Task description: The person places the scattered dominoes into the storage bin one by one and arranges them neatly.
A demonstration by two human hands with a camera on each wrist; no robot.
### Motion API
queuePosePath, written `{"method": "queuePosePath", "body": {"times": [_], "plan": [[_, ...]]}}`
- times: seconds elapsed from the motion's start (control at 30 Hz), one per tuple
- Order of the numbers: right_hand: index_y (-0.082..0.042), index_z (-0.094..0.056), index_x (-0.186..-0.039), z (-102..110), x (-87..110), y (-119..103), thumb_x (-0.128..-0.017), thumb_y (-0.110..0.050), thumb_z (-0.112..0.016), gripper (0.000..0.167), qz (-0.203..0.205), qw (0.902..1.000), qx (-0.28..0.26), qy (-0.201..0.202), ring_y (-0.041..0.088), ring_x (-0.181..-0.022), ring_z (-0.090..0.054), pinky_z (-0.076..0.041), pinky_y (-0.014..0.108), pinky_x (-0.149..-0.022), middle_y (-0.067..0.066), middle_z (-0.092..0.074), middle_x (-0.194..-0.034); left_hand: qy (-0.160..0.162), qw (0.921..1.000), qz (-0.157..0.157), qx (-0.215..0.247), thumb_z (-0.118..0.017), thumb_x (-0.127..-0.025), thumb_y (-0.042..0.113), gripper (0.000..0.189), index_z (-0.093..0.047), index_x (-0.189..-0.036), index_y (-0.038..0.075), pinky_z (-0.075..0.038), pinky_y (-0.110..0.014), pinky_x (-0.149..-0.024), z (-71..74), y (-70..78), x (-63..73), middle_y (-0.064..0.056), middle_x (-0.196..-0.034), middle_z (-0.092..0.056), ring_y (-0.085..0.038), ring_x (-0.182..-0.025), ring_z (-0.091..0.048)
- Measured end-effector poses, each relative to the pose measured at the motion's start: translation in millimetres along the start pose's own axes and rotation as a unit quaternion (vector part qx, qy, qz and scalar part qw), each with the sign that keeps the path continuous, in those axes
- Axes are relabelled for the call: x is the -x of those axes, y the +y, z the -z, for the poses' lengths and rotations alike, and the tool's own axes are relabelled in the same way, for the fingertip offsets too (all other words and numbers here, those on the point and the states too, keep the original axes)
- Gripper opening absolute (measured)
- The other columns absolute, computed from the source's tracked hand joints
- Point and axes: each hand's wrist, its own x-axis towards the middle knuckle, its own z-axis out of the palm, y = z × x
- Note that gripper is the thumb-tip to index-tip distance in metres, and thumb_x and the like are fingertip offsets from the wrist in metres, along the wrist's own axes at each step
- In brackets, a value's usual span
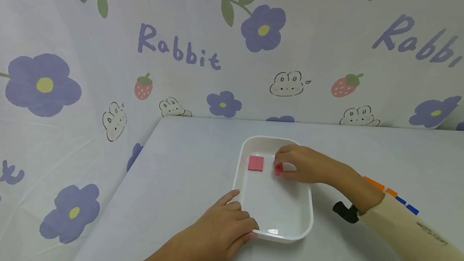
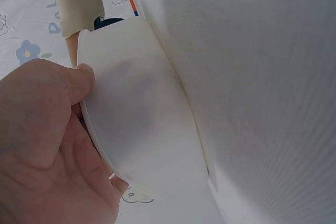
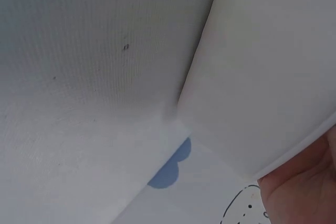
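A white rectangular tray [image 1: 310, 212] stands on the table in the head view. At its near left corner, my left hand [image 1: 229, 228] grips the rim; in the left wrist view the thumb presses the tray's outer wall [image 2: 142, 98]. My right hand [image 1: 308, 165] reaches over the right rim and pinches a small pink piece [image 1: 278, 169] inside the tray, partly hidden by the fingers. To the left of it, a flat pink square [image 1: 255, 163] lies on the tray floor near the far end. The right wrist view shows mostly the tray's outer wall [image 3: 273, 51].
Beyond my right forearm, orange pieces [image 1: 374, 183] and blue pieces [image 1: 412, 209] lie in a row on the white table [image 1: 188, 164]. A black strap [image 1: 345, 212] is at the right wrist. Behind the table hangs a printed cloth [image 1: 188, 7] with flowers and rabbits.
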Motion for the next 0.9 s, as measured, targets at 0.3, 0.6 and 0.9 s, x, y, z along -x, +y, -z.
{"method": "queuePosePath", "body": {"times": [0.3,0.6,0.9], "plan": [[-0.013,-0.075,-0.1,-4,-7.2,4,-0.086,-0.008,-0.078,0.015,0.022,0.9996,-0.012,-0.01,0.021,-0.099,-0.062,-0.057,0.04,-0.087,0.0,-0.068,-0.104,-0.002,1.0,0.0,-0.005,-0.057,-0.103,0.029,0.013,-0.067,-0.102,0.021,-0.03,-0.049,-0.115,-0.2,0.3,-0.3,0.013,-0.084,-0.061,-0.006,-0.078,-0.047],[-0.01,-0.075,-0.1,-9,-16.4,6,-0.085,-0.009,-0.079,0.015,0.035,0.9993,0.012,-0.01,0.019,-0.094,-0.062,-0.056,0.038,-0.086,-0.001,-0.068,-0.098,0.007,0.9999,-0.004,-0.009,-0.057,-0.103,0.029,0.012,-0.067,-0.101,0.022,-0.03,-0.048,-0.115,-1.4,-0.2,0.4,0.014,-0.084,-0.061,-0.005,-0.077,-0.046],[-0.013,-0.073,-0.091,-13,-24.1,7,-0.083,-0.008,-0.081,0.012,0.04,0.999,0.019,-0.008,0.016,-0.085,-0.06,-0.056,0.033,-0.079,-0.003,-0.066,-0.088,0.007,0.9999,-0.005,-0.009,-0.056,-0.103,0.029,0.013,-0.067,-0.101,0.021,-0.03,-0.048,-0.115,-1.8,-0.5,0.1,0.013,-0.083,-0.061,-0.006,-0.078,-0.047]]}}
